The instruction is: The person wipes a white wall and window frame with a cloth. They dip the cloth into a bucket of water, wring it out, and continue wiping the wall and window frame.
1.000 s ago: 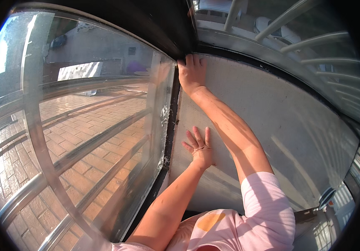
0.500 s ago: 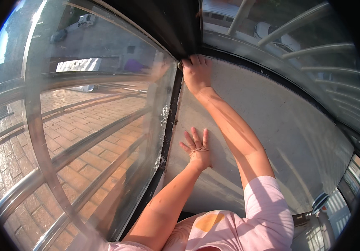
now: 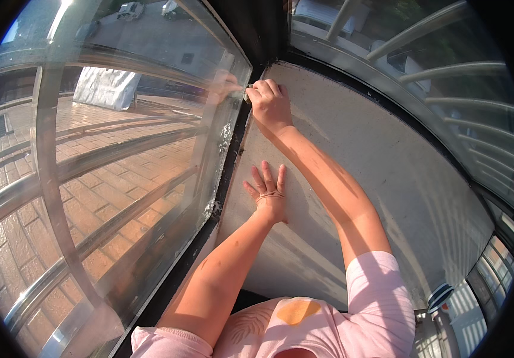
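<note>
My left hand [image 3: 269, 196] lies flat on the grey sill [image 3: 340, 179], its fingers spread. Farther off, my right hand [image 3: 271, 105] is bent closed against the black window frame [image 3: 229, 156], close to the far corner. Between its fingertips and the frame shows a small greyish piece [image 3: 247, 93], too small and too covered to name. The glass pane [image 3: 143, 143] to the left reflects the fingers. White flaky patches [image 3: 226, 134] mark the edge of the frame below that hand.
Curved metal railings [image 3: 48, 179] stand outside the left pane, above brick paving [image 3: 119, 203]. More railings [image 3: 466, 101] lie beyond the right pane. A dark upright post [image 3: 263, 36] joins both panes. A striped round object [image 3: 440, 296] is at the lower right.
My right hand has come out of the far corner and slid nearer along the black frame, its fingertips now turned to the left pane. The left hand stays flat; the view has shifted slightly.
</note>
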Motion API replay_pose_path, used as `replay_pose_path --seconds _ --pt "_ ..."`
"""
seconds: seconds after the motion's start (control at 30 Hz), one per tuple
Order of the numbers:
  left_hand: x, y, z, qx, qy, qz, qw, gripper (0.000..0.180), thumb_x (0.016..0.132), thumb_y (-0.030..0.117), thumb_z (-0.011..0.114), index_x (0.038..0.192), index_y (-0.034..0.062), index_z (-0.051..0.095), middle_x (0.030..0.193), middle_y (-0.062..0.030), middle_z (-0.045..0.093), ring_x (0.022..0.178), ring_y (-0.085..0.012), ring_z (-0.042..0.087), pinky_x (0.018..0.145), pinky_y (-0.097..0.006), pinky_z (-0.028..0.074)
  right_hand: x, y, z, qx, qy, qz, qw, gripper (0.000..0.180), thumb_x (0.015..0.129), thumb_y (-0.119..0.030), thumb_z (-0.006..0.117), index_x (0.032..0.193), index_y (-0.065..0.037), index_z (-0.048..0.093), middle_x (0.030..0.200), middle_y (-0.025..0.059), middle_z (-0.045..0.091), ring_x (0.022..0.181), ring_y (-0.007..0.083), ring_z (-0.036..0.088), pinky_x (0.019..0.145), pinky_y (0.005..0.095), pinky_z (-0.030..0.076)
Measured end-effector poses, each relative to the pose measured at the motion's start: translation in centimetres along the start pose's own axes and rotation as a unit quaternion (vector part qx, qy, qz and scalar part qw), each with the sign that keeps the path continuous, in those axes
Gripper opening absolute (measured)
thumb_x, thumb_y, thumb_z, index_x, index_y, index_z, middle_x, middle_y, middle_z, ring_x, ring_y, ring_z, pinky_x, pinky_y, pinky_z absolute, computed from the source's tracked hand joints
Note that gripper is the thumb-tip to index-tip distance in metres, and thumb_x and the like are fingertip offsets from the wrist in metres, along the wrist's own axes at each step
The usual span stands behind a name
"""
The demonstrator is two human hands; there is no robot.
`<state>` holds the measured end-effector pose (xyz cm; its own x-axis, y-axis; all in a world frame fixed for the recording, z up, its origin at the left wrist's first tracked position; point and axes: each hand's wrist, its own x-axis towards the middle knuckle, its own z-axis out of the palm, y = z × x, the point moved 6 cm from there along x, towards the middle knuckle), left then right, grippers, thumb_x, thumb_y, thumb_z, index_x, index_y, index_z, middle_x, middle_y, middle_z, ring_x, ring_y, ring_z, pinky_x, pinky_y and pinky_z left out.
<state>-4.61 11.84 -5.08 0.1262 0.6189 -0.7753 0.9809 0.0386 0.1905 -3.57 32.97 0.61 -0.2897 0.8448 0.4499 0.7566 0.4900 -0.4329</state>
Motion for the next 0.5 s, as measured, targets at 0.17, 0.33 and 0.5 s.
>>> replay_pose_path --seconds 0.17,0.33,0.5 --pt "0.2 0.8 -0.1 0.003 0.012 0.001 1.0 0.157 0.029 0.045 0.089 0.142 0.0151 -0.015 0.139 -0.0311 -0.027 0.124 -0.0569 -0.025 0.089 -0.078 0.001 -0.4 1.2 2.2 -0.023 0.012 0.002 1.0 0.004 0.07 -0.007 0.055 0.071 -0.008 0.059 0.082 0.0062 0.057 0.087 0.0235 0.053 0.08 0.0365 0.041" --pt "1.2 -0.2 1.6 0.12 -0.089 -0.014 0.989 0.147 0.039 0.057 0.083 0.143 0.0131 -0.012 0.142 -0.0289 -0.024 0.122 -0.0589 -0.026 0.085 -0.081 0.0 -8.3 -6.7 1.9 0.095 -0.037 -0.112 0.988 0.007 0.072 -0.009 0.055 0.076 -0.005 0.06 0.089 0.0068 0.06 0.098 0.0237 0.054 0.087 0.0375 0.041" --pt "-1.4 0.3 -1.4 0.092 0.037 -0.016 0.995 0.146 0.037 0.048 0.086 0.143 0.0078 -0.005 0.144 -0.0296 -0.016 0.128 -0.0551 -0.017 0.093 -0.076 0.005 -4.1 -3.9 0.8 0.051 0.0 -0.026 0.998 0.007 0.073 -0.011 0.056 0.07 -0.008 0.062 0.082 0.0036 0.059 0.088 0.023 0.055 0.078 0.0369 0.043"
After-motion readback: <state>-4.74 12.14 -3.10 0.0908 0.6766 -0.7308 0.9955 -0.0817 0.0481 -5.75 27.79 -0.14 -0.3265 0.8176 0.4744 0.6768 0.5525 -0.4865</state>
